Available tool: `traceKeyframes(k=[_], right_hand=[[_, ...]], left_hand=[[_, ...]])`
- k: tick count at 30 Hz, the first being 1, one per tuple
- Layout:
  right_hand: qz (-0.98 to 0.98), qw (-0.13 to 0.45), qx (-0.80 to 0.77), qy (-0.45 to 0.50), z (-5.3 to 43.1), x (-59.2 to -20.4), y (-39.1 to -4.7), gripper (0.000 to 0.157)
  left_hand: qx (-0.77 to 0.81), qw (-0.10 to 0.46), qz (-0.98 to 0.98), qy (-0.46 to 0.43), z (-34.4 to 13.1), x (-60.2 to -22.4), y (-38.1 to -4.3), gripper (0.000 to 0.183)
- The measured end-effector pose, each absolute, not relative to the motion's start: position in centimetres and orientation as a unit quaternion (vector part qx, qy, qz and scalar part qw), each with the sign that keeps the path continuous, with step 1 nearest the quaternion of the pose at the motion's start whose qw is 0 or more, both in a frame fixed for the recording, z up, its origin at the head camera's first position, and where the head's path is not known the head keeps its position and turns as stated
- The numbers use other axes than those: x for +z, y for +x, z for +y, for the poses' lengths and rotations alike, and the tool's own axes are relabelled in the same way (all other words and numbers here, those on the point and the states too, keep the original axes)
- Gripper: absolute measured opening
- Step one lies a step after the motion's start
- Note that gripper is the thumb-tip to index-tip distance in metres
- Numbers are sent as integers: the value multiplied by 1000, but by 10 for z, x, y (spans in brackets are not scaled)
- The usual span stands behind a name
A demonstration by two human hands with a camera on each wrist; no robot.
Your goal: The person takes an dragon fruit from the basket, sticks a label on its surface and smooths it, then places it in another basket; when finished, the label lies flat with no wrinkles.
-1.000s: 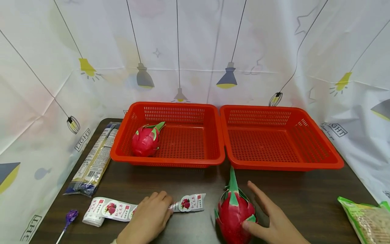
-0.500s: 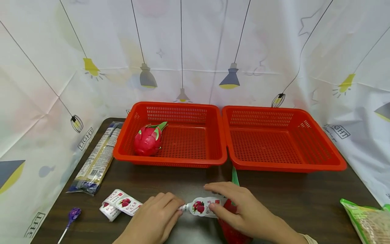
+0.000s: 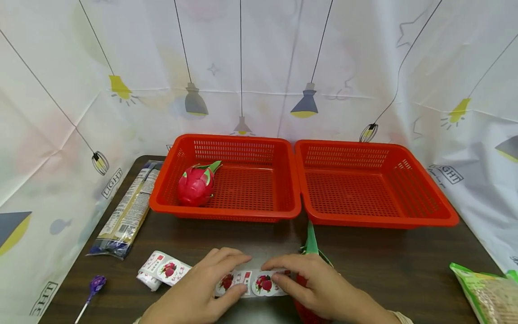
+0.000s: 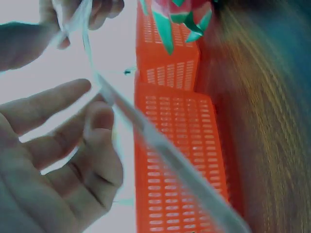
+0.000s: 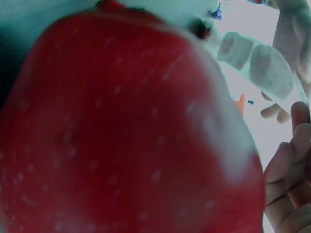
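A white sticker strip (image 3: 264, 284), printed with red fruit pictures and red lettering, stretches across the middle of the dark tabletop (image 3: 388, 270), roughly parallel to its far edge. The left hand (image 3: 198, 290) and right hand (image 3: 319, 288) pinch it, with two fruit pictures showing between them; past the left hand it slants to a doubled-over end, toward the tabletop's left edge. Just beside its right end sits a red dragon fruit (image 5: 131, 126), partly hidden by the right hand, smooth and pale-flecked, its long green leaf pointing toward the far edge.
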State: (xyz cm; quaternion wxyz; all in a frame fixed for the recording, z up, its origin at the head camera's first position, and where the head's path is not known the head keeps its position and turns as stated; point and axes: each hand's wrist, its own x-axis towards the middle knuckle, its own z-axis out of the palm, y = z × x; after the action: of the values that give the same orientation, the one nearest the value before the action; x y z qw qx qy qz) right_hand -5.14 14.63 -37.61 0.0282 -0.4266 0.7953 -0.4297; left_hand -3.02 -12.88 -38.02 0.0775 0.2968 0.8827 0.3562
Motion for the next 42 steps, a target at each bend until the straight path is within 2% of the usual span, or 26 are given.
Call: traceKeyframes(k=[2,5,11,16,21,25,30,35,42], right_hand=[[784,29,-435,-442,145,-376,-50,26],[766,26,-440,-467,143,-378,-48,28],[755,13,-438,-487,143,-381,-46,26],[767,6,-428,-479,145,-383,-45,20],[787,-47,-400,-467,145,-382,-40,23],[800,-61,-416,-429,150,-380,-33,28],[780,-89,-466,-408,162,-383,-28,39],[774,-88,-504,-374,175,-386,-27,42],[804,-94,-528,-257,192,-393,-20,34]], left_hand=[[397,123,862,291,-131,-378,-35,38],[432,156,833,310,-134,-379,-43,29],[445,157,817,332,-131,-384,-51,16],[453,171,816,316,-130,-384,-53,13],[476,214,800,296,-134,-388,-59,12],[469,239,807,269,-141,-398,-66,9],[388,201,865,247,-146,-418,-70,4],[270,131,926,228,-142,-435,-69,15],[195,81,958,192,-135,-446,-63,26]])
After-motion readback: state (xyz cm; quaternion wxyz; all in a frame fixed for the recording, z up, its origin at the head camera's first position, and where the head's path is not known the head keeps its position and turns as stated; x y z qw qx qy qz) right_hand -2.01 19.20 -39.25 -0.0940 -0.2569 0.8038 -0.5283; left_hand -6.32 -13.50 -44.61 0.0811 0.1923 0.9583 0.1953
